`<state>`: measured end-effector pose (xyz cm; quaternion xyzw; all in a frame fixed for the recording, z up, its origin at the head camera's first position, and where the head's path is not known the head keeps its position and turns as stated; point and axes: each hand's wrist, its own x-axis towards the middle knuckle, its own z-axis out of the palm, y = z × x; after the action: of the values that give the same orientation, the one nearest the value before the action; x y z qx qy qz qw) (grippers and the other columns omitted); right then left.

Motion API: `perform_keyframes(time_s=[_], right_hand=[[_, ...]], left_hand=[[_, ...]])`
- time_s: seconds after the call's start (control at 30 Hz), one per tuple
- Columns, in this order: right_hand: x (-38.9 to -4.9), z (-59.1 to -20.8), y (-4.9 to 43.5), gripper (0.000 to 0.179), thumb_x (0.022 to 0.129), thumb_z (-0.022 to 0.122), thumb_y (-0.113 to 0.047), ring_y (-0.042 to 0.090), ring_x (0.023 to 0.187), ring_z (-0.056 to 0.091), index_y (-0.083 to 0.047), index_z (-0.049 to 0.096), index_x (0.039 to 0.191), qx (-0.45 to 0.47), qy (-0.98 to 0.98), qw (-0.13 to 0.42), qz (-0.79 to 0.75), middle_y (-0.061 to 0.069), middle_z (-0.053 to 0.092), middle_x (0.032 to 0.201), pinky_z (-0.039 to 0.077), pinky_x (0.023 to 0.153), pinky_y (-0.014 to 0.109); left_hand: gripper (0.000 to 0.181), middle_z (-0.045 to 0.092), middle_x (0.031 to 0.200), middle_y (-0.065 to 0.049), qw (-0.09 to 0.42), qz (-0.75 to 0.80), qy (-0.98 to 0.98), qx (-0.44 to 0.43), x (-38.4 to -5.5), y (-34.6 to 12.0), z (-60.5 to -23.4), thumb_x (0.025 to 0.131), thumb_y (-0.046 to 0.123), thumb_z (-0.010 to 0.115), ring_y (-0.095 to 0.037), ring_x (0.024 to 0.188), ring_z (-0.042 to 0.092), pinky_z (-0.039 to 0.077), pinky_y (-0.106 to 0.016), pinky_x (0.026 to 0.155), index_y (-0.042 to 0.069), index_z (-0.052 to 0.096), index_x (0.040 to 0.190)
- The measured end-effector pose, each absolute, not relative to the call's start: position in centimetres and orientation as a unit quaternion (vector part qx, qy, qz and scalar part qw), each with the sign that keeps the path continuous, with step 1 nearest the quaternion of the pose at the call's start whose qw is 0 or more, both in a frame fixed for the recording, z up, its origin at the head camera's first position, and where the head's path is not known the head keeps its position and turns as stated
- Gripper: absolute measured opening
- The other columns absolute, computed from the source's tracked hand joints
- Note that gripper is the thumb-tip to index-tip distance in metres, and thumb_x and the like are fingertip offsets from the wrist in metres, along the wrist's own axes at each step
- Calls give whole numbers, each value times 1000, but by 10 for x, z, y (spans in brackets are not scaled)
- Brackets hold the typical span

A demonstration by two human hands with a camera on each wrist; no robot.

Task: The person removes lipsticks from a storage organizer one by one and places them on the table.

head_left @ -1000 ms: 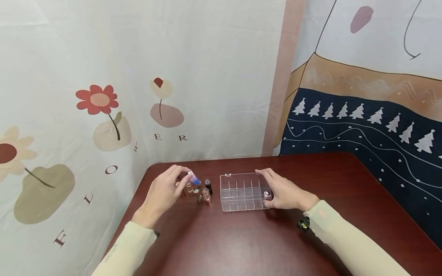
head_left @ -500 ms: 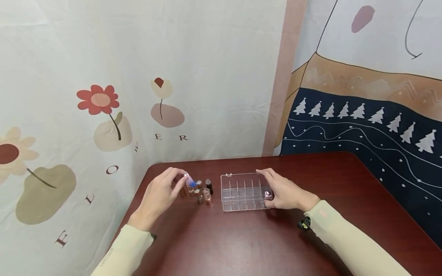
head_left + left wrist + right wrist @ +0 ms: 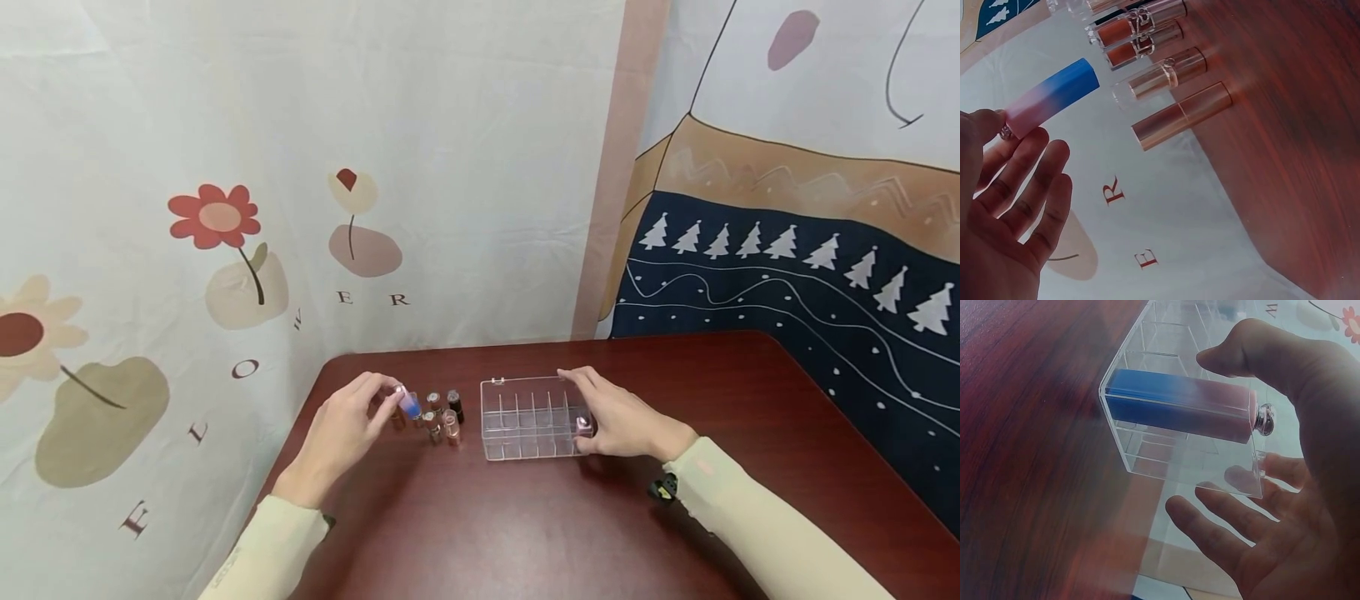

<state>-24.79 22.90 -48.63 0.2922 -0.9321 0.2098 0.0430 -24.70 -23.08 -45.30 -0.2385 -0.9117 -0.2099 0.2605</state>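
My left hand (image 3: pixel 341 437) pinches a lipstick tube (image 3: pixel 1054 97) by its pink end, between thumb and fingers. The tube fades to blue at its lower end and hangs tilted above the table. Beside it several other lipstick tubes (image 3: pixel 452 427) stand in a group. A clear compartment box (image 3: pixel 517 457) sits right of them. My right hand (image 3: pixel 628 421) holds this box at its right end, thumb at the front and fingers at the back. A matching pink-and-blue tube (image 3: pixel 1179 403) with a silver knob stands upright in the box's end compartment.
The dark red table (image 3: pixel 480 533) reaches back to a pale curtain (image 3: pixel 480 183) printed with flowers. A navy cloth with white trees (image 3: pixel 780 242) hangs at the right. One dark tube (image 3: pixel 455 407) stands at the group's back right.
My left hand has shifted a little left and down with the lipstick tube, lowering it beside the standing group. My right hand stays at the box.
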Motion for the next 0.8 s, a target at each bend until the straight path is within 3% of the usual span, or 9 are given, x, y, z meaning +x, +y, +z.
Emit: perform_keyframes(time_s=[0.17,0.47,0.6,0.8], right_hand=[[-246,-487,230,111,84,100,-21,30,120,69,-6,39,176,289,-934,40,207,16,56,164,66,99,46],[-247,-487,231,111,84,100,-22,31,123,71,-6,39,176,288,-935,42,202,17,56,164,67,103,49],[-248,-488,230,111,84,100,-22,32,125,72,-6,39,176,288,-934,41,205,18,56,164,67,105,50],[-250,-488,229,111,84,100,-22,30,125,73,-6,39,176,292,-934,47,203,16,56,164,68,103,49]], left_hand=[[9,76,102,12,254,-203,-914,-243,-250,-230,-460,109,20,85,-7,82,67,59,-32,73,24,80,114],[9,78,105,11,221,-203,-924,-238,-251,-229,-468,108,22,86,-10,84,74,60,-35,73,25,80,115],[9,81,111,8,206,-198,-930,-230,-251,-231,-476,109,24,85,-13,79,69,58,-35,71,23,81,117],[6,77,104,9,191,-190,-936,-228,-252,-233,-483,109,23,84,-8,73,62,54,-31,68,22,81,114]])
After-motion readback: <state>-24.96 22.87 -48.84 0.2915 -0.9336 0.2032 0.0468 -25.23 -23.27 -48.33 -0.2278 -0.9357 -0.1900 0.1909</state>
